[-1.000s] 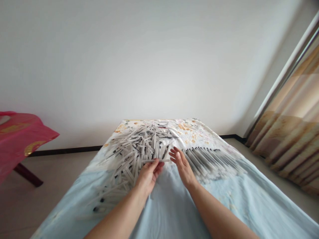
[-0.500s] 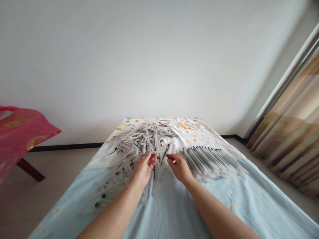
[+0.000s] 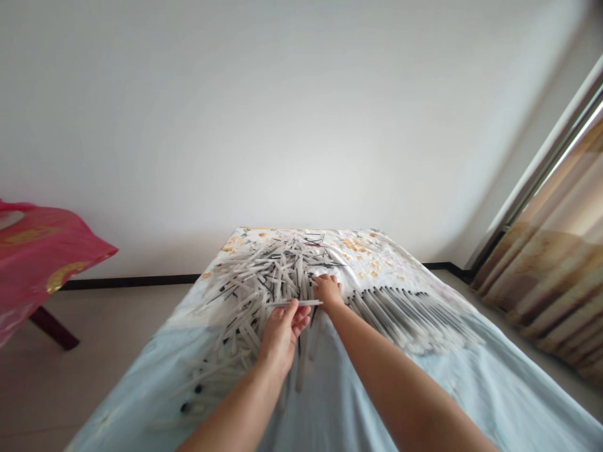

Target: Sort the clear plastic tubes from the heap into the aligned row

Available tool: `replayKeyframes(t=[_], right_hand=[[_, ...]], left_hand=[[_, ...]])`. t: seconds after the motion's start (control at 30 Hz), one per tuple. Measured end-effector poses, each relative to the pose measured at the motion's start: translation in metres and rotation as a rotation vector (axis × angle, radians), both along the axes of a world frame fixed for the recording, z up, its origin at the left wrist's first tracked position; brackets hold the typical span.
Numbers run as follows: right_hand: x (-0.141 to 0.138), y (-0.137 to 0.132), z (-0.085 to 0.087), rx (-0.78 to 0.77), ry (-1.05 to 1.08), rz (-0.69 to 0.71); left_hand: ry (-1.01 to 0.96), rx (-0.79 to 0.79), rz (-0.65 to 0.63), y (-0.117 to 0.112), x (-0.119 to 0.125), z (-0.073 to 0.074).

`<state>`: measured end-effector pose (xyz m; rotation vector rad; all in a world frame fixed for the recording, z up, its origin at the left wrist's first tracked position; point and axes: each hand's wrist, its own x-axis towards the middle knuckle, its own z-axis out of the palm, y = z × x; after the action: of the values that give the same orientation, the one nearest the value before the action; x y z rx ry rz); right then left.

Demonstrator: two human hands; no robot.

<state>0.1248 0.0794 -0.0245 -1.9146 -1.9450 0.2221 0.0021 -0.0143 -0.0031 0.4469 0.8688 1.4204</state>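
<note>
Lying crosswise over the pile's near edge, the tube [image 3: 280,304] is being pinched between the left hand's [image 3: 281,333] thumb and fingertips. With so light a hold, it is probably risking a slip back into the pile [image 3: 254,276]. The right hand [image 3: 328,290] is stretching forward, with its fingers curling onto the pile. I cannot tell whether it is gripping anything. A neat row [image 3: 409,307] is lying beside it.

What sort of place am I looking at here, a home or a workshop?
Most likely a room in a home, not a factory: a striped curtain hangs at the right, a flowered sheet covers the surface, and a loose pile of white tubes lies beside a neat row of them.
</note>
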Motion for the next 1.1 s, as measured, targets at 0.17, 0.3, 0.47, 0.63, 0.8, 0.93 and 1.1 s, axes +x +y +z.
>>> replayKeyframes(t=[0.17, 0.3, 0.47, 0.63, 0.8, 0.93, 1.1], right_hand=[[-0.004, 0.011, -0.002, -0.053, -0.025, 0.052], [-0.002, 0.006, 0.001, -0.067, -0.036, 0.11], [-0.009, -0.012, -0.001, -0.043, -0.018, 0.175], [-0.017, -0.026, -0.001, -0.013, 0.02, 0.162], [-0.016, -0.032, 0.004, 0.01, 0.044, 0.13], [-0.015, -0.032, 0.005, 0.04, 0.139, 0.071], [0.001, -0.026, 0.009, 0.224, 0.591, 0.099]], left_hand=[[0.003, 0.005, -0.005, -0.001, -0.001, 0.002], [0.001, 0.008, -0.006, 0.0, -0.001, 0.002], [0.005, 0.034, -0.01, 0.0, -0.002, 0.003], [0.012, 0.057, -0.004, 0.001, -0.004, 0.005], [0.014, 0.076, 0.007, 0.001, -0.006, 0.007], [0.011, 0.082, 0.001, 0.002, -0.007, 0.008], [0.01, 0.094, -0.009, 0.002, -0.007, 0.008]])
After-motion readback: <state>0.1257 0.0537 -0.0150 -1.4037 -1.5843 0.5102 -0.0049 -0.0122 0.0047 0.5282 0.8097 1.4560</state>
